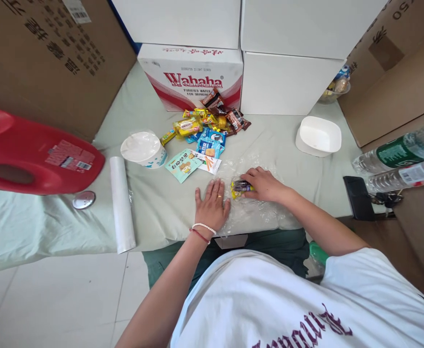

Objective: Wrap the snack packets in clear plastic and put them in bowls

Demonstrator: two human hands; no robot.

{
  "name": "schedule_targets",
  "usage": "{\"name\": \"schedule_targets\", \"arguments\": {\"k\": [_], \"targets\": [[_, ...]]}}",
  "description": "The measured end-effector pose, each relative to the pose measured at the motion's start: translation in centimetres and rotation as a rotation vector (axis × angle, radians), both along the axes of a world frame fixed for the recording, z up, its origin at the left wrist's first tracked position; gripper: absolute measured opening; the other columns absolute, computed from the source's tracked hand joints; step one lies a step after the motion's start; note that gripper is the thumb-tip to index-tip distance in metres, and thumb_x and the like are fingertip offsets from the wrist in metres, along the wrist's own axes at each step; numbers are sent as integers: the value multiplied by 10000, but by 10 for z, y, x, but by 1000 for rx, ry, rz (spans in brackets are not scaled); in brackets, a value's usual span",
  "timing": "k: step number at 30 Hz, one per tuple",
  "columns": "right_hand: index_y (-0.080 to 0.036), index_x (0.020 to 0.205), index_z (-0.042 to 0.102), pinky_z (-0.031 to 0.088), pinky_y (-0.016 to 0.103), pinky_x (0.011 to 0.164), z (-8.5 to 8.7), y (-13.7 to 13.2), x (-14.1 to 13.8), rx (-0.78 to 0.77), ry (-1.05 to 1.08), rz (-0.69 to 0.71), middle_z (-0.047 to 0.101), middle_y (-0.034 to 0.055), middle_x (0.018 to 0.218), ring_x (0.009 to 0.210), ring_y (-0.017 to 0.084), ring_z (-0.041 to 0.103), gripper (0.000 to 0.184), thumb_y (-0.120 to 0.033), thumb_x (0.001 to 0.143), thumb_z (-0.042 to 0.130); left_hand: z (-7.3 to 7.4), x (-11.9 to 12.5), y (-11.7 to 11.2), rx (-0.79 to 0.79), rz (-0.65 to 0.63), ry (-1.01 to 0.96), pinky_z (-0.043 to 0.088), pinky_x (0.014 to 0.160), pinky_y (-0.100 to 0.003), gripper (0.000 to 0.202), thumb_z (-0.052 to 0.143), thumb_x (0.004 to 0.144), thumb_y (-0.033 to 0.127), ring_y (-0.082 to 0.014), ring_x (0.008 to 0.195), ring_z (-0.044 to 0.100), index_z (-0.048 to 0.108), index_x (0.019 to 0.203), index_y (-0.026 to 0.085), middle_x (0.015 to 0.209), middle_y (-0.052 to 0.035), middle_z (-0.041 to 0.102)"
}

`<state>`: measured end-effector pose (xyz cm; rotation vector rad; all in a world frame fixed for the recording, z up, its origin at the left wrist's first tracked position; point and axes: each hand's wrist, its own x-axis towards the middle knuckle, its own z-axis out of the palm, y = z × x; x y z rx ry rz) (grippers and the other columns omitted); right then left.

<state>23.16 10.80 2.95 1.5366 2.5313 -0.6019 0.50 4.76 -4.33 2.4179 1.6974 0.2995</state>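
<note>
Pale-green cloth tabletop (172, 210): we're likely placing dark-and-yellow wrapped snacks (238, 188) on clear plastic film (257, 212).
Our right hand (264, 184) grips them, left hand (212, 207) lies flat, empty; next needs gentle release.

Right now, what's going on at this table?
A person's right hand has its thumb and fingers around small wrapped snacks on clear plastic film. The left hand lies palm down beside them, holding nothing visible. More packaged snacks lie farther back, before the Wahaha box, between a white tub and a white dish.
</note>
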Motion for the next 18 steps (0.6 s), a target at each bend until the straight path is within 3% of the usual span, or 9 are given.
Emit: {"name": "schedule_targets", "arguments": {"k": [3, 6, 9, 13, 15, 18], "targets": [[-192, 1465, 550, 416, 531, 1072, -5, -4, 7, 29, 68, 25, 559, 181, 1446, 1327, 378, 469, 704, -508, 873, 761, 2, 0, 0, -14, 0, 0, 66, 1282, -652, 638, 303, 1047, 408, -286, 1583, 297, 310, 1635, 160, 1690, -142, 324], [-174, 1430, 574, 363, 544, 1157, -6, -19, 21, 167, 230, 66, 519, 189, 1500, 1384, 354, 441, 602, -471, 925, 711, 2, -4, 2, -36, 17, -36, 110, 1282, -641, 640, 323, 1045, 435, -296, 1571, 325, 330, 1629, 173, 1694, -155, 318], [-207, 1380, 600, 408, 528, 1143, -7, -51, 40, 274, 431, 76, 567, 172, 1437, 1352, 310, 486, 462, -469, 999, 598, -1, -14, 7, -46, 41, -134, 206, 1271, -619, 608, 341, 1046, 441, -297, 1562, 345, 384, 1601, 196, 1699, -163, 315], [-258, 1400, 585, 472, 571, 1097, -19, -104, 67, 218, 455, 95, 605, 164, 1379, 1323, 327, 525, 514, -513, 958, 654, 3, -36, 8, 47, 28, -287, 342, 1237, -558, 554, 428, 1017, 393, -296, 1570, 330, 463, 1543, 222, 1694, -149, 338], [-268, 1429, 568, 478, 599, 1096, -27, -125, 79, 196, 402, 51, 595, 173, 1394, 1333, 344, 523, 553, -510, 945, 677, 10, -47, 0, 105, -54, -295, 317, 1253, -565, 527, 471, 985, 336, -292, 1574, 319, 509, 1507, 270, 1665, -109, 407], [-276, 1461, 542, 479, 617, 1099, -38, -142, 92, 213, 384, -36, 580, 177, 1409, 1330, 352, 527, 563, -472, 952, 678, 19, -59, -19, 66, -316, -232, 186, 1293, -603, 575, 515, 931, 301, -294, 1557, 354, 510, 1505, 323, 1627, -73, 473]]}}
